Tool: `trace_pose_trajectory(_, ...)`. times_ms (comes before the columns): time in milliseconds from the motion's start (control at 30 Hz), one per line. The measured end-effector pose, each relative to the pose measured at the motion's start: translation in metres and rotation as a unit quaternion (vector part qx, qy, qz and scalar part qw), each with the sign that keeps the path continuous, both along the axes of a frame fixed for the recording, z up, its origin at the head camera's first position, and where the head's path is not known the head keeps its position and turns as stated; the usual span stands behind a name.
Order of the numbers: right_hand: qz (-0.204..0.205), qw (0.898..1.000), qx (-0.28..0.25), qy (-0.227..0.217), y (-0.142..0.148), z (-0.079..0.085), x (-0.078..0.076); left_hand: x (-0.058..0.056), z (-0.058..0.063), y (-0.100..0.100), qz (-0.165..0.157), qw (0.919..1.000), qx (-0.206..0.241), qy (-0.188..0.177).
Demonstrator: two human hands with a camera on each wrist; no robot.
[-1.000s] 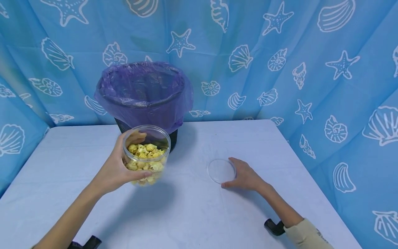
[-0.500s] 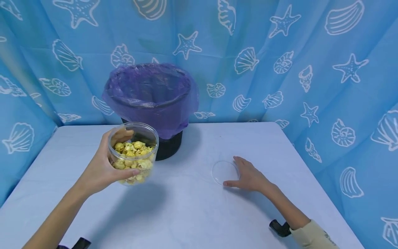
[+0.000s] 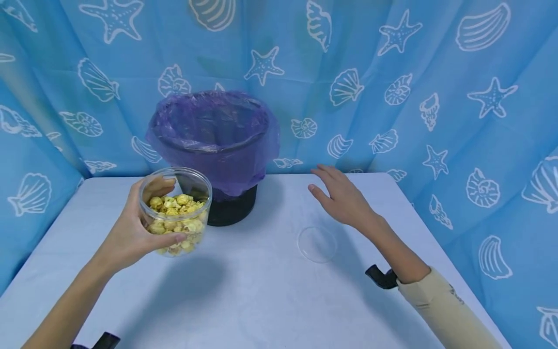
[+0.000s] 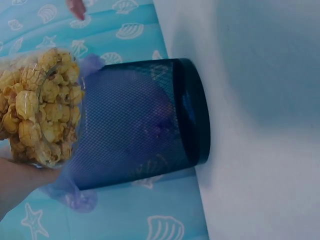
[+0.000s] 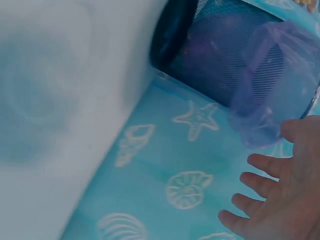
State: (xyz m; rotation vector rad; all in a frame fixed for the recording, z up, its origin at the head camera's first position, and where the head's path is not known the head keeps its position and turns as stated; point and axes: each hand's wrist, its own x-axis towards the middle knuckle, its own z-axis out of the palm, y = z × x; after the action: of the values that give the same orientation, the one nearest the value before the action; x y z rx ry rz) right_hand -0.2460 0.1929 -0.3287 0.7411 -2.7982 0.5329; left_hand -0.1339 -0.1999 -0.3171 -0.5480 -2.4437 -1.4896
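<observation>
My left hand [image 3: 135, 228] grips a clear plastic jar [image 3: 202, 213] about half full of yellow popcorn [image 3: 176, 209]. The jar is lidless and held above the table, in front of the bin. In the left wrist view the popcorn [image 4: 40, 107] shows through the jar's wall. My right hand [image 3: 346, 196] hovers over the table with its fingers spread, holding nothing. Below it, a clear round lid [image 3: 317, 245] lies flat on the white cloth. The right wrist view shows the same hand [image 5: 280, 190] with the fingers extended.
A black mesh bin [image 3: 233, 206] lined with a purple plastic bag [image 3: 213, 165] stands at the table's back left. Behind the white table [image 3: 270, 300] hangs a blue curtain [image 3: 296, 87] with white shells and starfish.
My right hand has let go of the lid, leaving it on the table, and has lifted up and away toward the back. My left hand has shifted left with the jar.
</observation>
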Motion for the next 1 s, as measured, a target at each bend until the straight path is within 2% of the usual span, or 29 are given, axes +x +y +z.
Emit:
trace_pose_trajectory(200, -0.002, 0.998, 0.053, 0.02, -0.023, 0.034, -0.017, 0.001, -0.001, -0.007, 0.011, 0.9999, -0.007, 0.003)
trace_pose_trajectory(400, 0.009, 0.994, 0.086, 0.065, -0.046, 0.062, -0.041, 0.002, 0.003, -0.012, 0.025, 0.9993, -0.021, 0.017)
trace_pose_trajectory(533, -0.012, 0.993, 0.095, 0.063, -0.065, 0.076, -0.057, 0.002, 0.007, -0.015, 0.035, 0.9987, -0.025, 0.025)
trace_pose_trajectory(700, -0.049, 0.991, 0.121, 0.04, -0.089, 0.086, -0.075, 0.0, 0.015, -0.02, 0.054, 0.9978, -0.026, 0.029)
trace_pose_trajectory(800, -0.053, 0.99, 0.124, 0.028, -0.1, 0.087, -0.083, -0.003, 0.022, -0.023, 0.076, 0.9961, -0.033, 0.032)
trace_pose_trajectory(1000, -0.056, 0.991, 0.124, 0.002, -0.111, 0.088, -0.091, -0.011, 0.046, -0.031, 0.13, 0.9871, -0.065, 0.069)
